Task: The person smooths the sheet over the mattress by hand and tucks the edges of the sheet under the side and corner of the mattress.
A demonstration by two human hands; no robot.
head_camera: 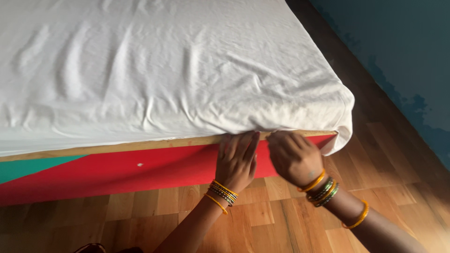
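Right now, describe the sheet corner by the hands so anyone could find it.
Start at the bed's white sheet and follow its near edge rightward. The loose corner droops past the red side panel, right of both hands, the only part hanging untucked.

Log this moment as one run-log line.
left hand: fingers at white sheet edge | right hand: same, near corner | bed frame: red | grip: unclear

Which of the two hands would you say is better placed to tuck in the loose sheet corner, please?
Probably the right hand: it is nearer the hanging corner of the white sheet; the left hand is farther along the wooden bed edge.
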